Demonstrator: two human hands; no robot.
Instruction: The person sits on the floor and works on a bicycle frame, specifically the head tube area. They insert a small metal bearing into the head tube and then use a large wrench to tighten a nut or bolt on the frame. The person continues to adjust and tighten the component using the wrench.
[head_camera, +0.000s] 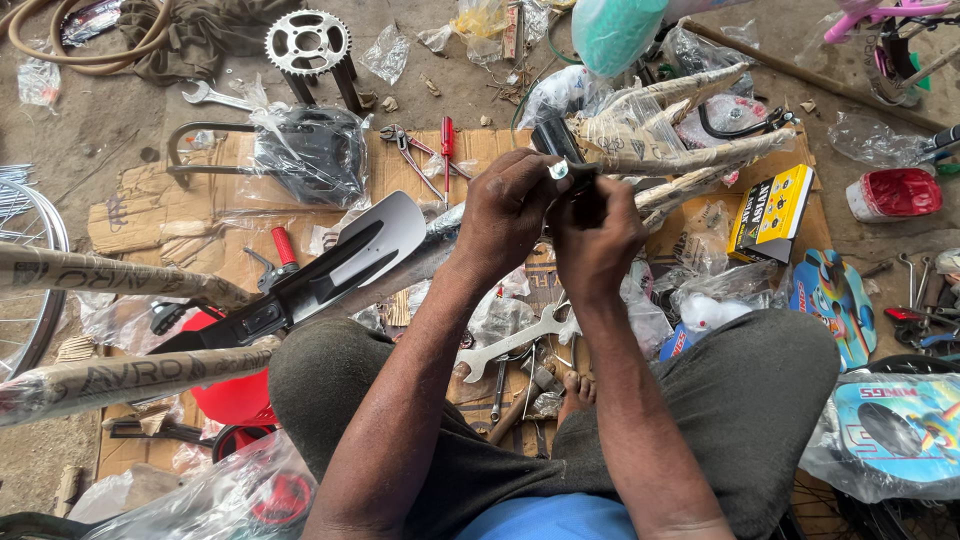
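Note:
My left hand (508, 205) and my right hand (597, 235) meet at the centre of the head view, both closed around a black tube-like bicycle part (556, 140) with a small silver piece at its top. The fingers overlap, hiding most of the part. A paper-wrapped bicycle frame (690, 155) lies just behind the hands. Below the hands, a silver open-ended spanner (512, 342) rests on cardboard between my knees.
A black and grey mudguard (330, 270) lies left of my arms. Pliers (410, 150) and a red screwdriver (447, 140) sit on cardboard behind. A chainring (307, 42) stands at top, a yellow box (770, 212) right, a red lamp (893, 193) far right, a wheel rim (25, 260) left.

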